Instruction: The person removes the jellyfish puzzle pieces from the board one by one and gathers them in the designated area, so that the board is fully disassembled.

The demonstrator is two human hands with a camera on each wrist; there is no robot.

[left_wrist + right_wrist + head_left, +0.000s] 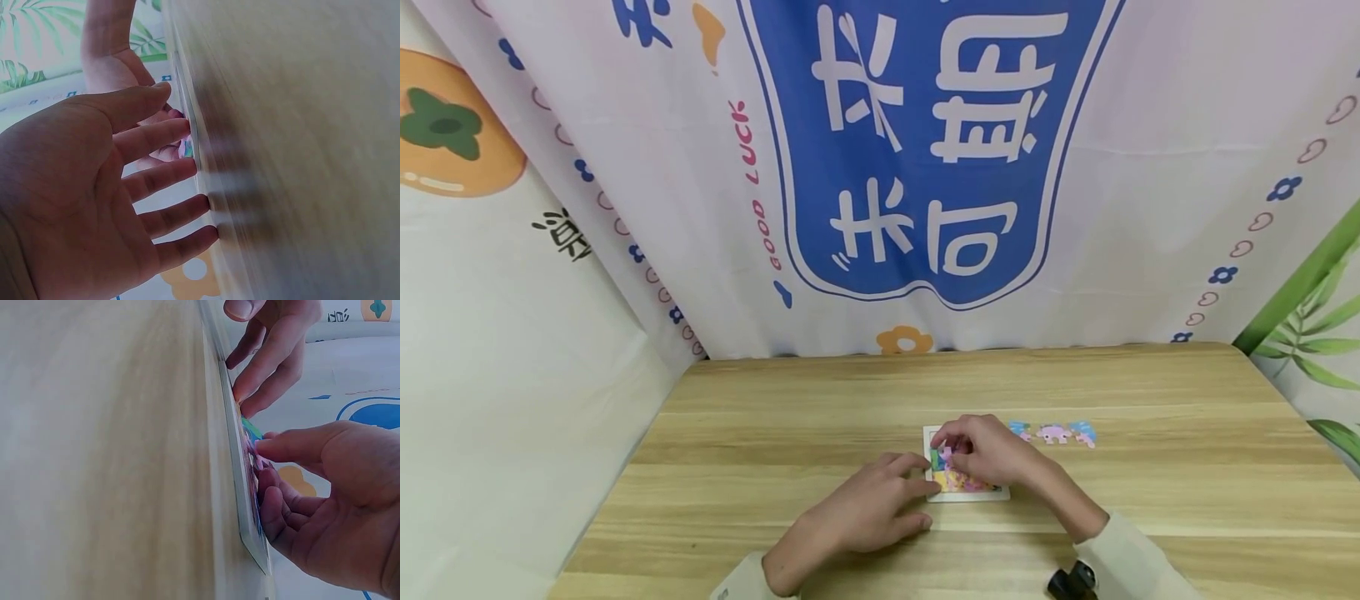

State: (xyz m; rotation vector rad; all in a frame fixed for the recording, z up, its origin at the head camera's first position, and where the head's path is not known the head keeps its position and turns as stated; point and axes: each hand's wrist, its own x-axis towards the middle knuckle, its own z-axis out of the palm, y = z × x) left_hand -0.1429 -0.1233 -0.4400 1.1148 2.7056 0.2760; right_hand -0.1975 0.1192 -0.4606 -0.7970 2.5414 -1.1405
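A small jigsaw puzzle tray point(977, 497) with a white border lies on the table, its colourful picture partly covered by the hands. My left hand point(880, 500) rests at the tray's left edge with fingers spread and fairly straight, fingertips on the border; in the left wrist view its fingers point(159, 178) reach down to the table surface. Over the tray, my right hand point(991, 446) pinches a pinkish puzzle piece point(947, 454) between thumb and fingers. The right wrist view shows that thumb point(294, 445) close over the picture, with the other fingers curled.
Loose puzzle pieces point(1054, 433), pink and blue, lie in a row to the right of the tray, partly behind the right hand. The wooden table point(760, 433) ends at a printed curtain point(820, 325). A black device point(1072, 581) sits by the right sleeve.
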